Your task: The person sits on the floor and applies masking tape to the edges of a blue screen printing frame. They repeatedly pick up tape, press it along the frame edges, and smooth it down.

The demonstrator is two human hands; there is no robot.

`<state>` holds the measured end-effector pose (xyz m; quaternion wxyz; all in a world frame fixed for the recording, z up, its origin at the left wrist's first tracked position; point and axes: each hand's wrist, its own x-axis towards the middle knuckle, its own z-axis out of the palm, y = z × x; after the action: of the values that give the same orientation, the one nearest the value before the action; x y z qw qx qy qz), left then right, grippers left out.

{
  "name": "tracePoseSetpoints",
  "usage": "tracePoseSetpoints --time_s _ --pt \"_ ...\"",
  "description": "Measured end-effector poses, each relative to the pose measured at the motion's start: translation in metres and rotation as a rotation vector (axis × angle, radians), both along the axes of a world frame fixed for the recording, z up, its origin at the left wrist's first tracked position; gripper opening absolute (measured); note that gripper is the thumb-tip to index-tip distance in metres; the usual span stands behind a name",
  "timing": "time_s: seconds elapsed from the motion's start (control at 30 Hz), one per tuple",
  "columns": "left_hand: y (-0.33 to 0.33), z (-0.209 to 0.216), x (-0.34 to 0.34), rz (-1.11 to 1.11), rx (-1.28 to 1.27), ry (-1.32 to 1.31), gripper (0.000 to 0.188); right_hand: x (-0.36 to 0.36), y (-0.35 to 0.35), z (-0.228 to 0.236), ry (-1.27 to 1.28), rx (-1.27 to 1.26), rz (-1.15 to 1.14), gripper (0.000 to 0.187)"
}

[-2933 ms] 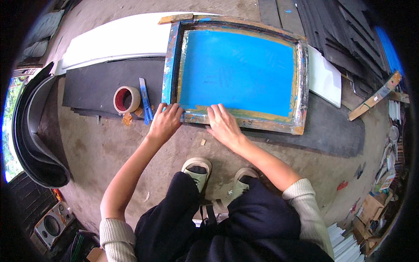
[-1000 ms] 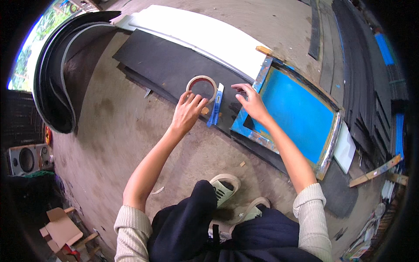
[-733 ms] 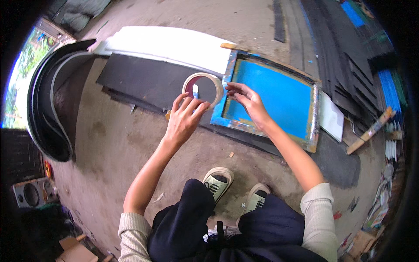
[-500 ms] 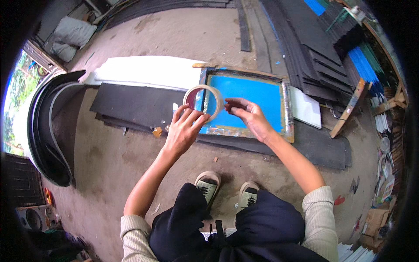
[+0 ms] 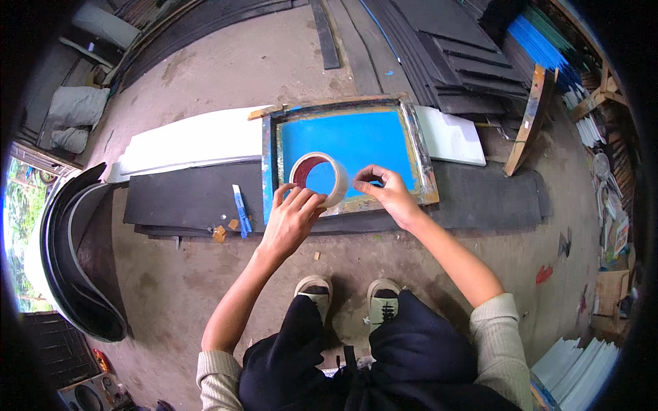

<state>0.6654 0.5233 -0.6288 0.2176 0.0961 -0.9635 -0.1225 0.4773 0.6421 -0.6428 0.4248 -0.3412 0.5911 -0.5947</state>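
Note:
My left hand (image 5: 291, 218) grips a wide roll of pale tape (image 5: 340, 183) by its lower edge, with the reddish inner core showing. Just to the right of the roll, my right hand (image 5: 392, 195) is raised with thumb and forefinger curled into a pinch. Whether a strip of tape lies between those fingers I cannot make out. Below both hands lies a worn wooden frame (image 5: 422, 154) around a bright blue panel (image 5: 349, 133). A blue utility knife (image 5: 242, 211) rests on the black sheets left of the frame.
Black sheets (image 5: 185, 195) and white sheets (image 5: 192, 140) lie under and beside the frame. Curved black sheets (image 5: 65, 253) stand at the left. Stacked dark boards (image 5: 452, 55) and a leaning wooden post (image 5: 529, 123) are at the far right. White strips (image 5: 579, 373) lie at the lower right.
The view has shifted, so the frame appears further left and the utility knife shows more fully. My right fingers have curled into a tighter pinch. The roll stays in my left hand.

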Motion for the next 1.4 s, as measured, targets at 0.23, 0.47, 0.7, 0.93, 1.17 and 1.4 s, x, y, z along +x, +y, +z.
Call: tracePoseSetpoints --time_s 0.23,0.47,0.7,0.93,1.17,1.4 --pt "-0.007 -0.047 -0.026 -0.034 0.379 -0.172 0.032 -0.010 0.009 -0.053 0.126 0.102 -0.350 0.015" --pt "-0.018 -0.044 -0.041 0.026 0.473 -0.277 0.045 -0.009 0.031 -0.074 -0.017 0.232 -0.508 0.014" --pt "-0.089 -0.073 0.044 0.271 0.504 -0.203 0.034 -0.096 0.121 -0.095 -0.021 0.262 -0.825 0.020" --pt "-0.104 -0.078 0.071 0.306 0.524 -0.201 0.045 -0.078 0.117 -0.134 0.130 0.340 -0.736 0.036" --pt "-0.104 -0.069 0.058 0.279 0.521 -0.238 0.044 -0.075 0.110 -0.138 0.211 0.419 -0.911 0.057" --pt "-0.107 -0.067 0.047 0.267 0.477 -0.267 0.044 -0.078 0.106 -0.152 0.271 0.466 -0.943 0.054"
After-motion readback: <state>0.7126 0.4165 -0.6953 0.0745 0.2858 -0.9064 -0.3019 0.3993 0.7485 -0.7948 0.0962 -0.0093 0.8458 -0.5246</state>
